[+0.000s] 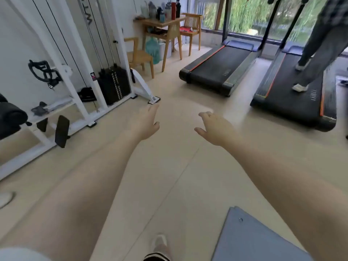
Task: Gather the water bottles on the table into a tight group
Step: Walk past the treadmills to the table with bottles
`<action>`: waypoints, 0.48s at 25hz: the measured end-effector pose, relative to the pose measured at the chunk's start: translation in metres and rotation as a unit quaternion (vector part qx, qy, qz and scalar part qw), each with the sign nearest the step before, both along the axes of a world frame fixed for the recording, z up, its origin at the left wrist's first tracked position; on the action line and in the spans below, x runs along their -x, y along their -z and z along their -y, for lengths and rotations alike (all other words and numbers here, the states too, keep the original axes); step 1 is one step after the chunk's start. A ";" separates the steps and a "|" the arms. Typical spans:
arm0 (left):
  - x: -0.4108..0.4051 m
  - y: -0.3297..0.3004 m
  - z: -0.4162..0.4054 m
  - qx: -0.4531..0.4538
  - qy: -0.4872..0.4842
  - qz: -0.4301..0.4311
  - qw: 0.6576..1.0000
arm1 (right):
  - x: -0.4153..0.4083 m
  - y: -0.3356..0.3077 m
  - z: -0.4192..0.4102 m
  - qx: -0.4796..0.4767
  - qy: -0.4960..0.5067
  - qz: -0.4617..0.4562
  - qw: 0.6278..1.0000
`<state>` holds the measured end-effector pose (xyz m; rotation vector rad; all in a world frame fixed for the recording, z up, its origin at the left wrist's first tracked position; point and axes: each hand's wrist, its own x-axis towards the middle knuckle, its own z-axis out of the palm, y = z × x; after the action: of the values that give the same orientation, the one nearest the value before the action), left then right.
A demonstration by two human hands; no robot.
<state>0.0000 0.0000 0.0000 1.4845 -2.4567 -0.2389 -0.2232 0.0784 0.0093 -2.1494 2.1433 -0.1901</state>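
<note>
Several water bottles [165,10] stand close together on a small wooden table [150,22] far across the room, at the top centre of the view; one is red, others are dark, grey or clear. My left hand [146,123] and my right hand [214,128] are stretched out in front of me over the floor, far short of the table. Both hands hold nothing and their fingers are loosely apart.
A white cable machine [105,76] with a black weight stack lines the left wall. Two wooden chairs [138,55] flank the table. Two treadmills [220,68] stand at the right; a person [316,49] walks on the far one. A grey mat [254,240] lies near my foot.
</note>
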 end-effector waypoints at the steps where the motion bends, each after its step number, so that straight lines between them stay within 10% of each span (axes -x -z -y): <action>1: 0.002 0.014 0.007 -0.024 -0.006 0.005 1.000 | -0.002 0.011 0.010 -0.029 -0.003 -0.003 1.000; 12: 0.020 0.068 0.267 -0.126 -0.049 -0.001 0.991 | 0.027 0.054 0.278 -0.110 -0.007 0.014 0.994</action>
<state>-0.0197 -0.2674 -0.0683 1.6980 -2.4147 -0.5497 -0.2506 -0.1994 -0.0444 -2.0254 2.0274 0.0166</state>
